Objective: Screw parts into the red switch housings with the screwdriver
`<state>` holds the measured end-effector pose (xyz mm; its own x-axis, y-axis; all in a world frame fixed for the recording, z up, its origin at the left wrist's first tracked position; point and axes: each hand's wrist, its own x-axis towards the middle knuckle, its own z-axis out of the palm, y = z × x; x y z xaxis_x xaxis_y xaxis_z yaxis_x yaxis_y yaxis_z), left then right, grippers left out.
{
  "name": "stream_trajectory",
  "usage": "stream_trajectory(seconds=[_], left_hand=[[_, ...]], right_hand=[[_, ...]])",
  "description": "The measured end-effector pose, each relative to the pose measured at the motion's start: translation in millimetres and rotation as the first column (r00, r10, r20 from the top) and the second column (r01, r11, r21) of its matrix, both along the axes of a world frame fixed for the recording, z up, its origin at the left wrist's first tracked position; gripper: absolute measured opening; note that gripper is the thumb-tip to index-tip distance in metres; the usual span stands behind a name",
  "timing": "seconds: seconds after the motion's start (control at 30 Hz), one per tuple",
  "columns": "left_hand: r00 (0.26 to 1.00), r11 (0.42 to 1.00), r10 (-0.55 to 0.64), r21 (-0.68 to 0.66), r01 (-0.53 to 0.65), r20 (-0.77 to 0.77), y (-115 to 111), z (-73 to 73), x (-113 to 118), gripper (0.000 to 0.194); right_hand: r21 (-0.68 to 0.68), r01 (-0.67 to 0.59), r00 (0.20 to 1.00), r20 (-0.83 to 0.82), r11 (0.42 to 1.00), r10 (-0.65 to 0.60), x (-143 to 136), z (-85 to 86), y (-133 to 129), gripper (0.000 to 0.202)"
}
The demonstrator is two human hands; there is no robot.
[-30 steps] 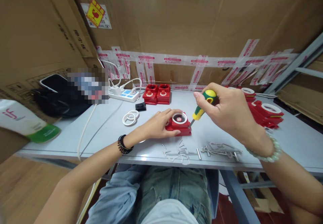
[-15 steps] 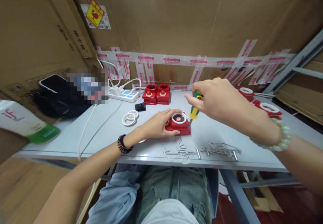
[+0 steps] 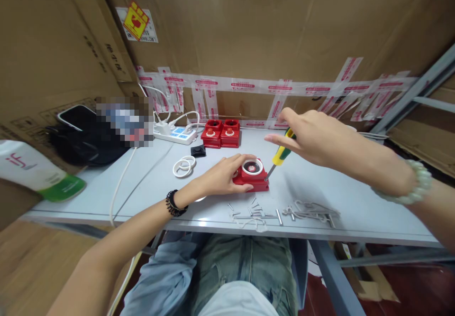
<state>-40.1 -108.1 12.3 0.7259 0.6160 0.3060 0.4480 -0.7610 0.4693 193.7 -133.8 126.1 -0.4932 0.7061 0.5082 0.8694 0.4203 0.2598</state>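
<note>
Red unit [image 3: 257, 180] sits on the desk [image 3: 341, 183], clasped between the left hand's [image 3: 223, 178] thumb and fingers. The right hand's [image 3: 313, 133] fingers, partly hidden, hold the screwdriver [image 3: 280, 155] slanted, tip at the unit's right corner. Slant could cause slippage; weak left pressure, twisting.

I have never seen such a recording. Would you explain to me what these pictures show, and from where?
There is no machine here: a person works with two bare hands. A camera on the head took every picture, looking forward and down. The left hand steadies a red unit on the table. The right hand holds a green-and-yellow screwdriver, its tip at the unit's corner. Nearer the person lie loose screws; elsewhere are white rings, a black part, two more red units and a power strip.
</note>
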Motion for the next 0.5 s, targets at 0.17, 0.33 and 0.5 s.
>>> stream_trajectory(seconds=[0.17, 0.33, 0.5], left_hand=[[1.0, 1.0, -0.004, 0.012, 0.004, -0.006, 1, -0.7, 0, 0.067], [1.0, 1.0, -0.005, 0.004, 0.005, -0.01, 0, 2.4, 1, 0.067], [1.0, 1.0, -0.01, -0.002, 0.01, -0.013, 0, 2.2, 1, 0.07]], right_hand=[[0.175, 0.048, 0.997, 0.048, 0.983, -0.057, -9, -2.2, 6, 0.056], [-0.162, -0.158, 0.986, 0.028, 0.974, 0.165, -11, 14.0, -6, 0.03], [-0.393, -0.307, 0.951, -0.085, 0.866, 0.299, -15, 20.2, -22, 0.038]])
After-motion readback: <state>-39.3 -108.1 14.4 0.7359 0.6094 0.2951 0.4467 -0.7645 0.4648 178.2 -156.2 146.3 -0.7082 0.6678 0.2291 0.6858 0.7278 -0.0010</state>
